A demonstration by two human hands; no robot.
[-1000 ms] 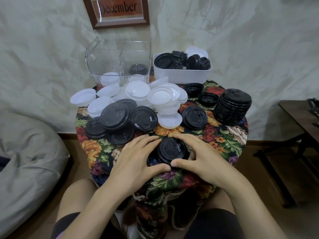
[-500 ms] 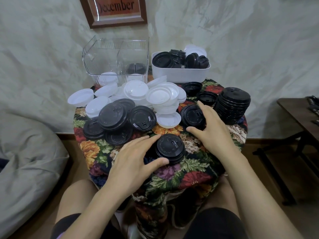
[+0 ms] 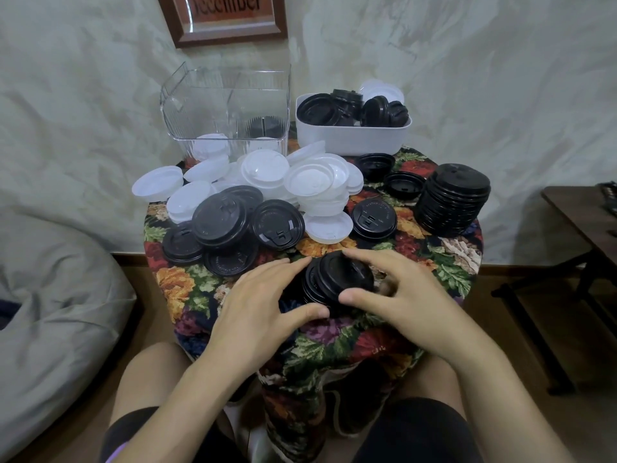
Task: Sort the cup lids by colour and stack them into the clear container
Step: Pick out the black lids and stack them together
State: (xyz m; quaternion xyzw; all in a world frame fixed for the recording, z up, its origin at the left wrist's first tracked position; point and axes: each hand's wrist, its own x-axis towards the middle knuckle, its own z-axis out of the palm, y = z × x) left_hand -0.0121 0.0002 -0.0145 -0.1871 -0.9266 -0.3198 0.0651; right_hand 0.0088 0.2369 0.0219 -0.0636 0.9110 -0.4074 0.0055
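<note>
Evidently the left hand (image 3: 263, 302) and right hand (image 3: 404, 295) cupped the short black lid stack (image 3: 337, 279) from both sides, fingers (image 3: 367, 257) curled round it, likely squaring it for carrying.

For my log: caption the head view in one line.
A stack of black lids gripped by left hand and right hand on a floral tablecloth, clear container behind.

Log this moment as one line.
left hand: grips small stack of black plastic cup lids | right hand: grips same stack | clear plastic container: mostly unfilled
</note>
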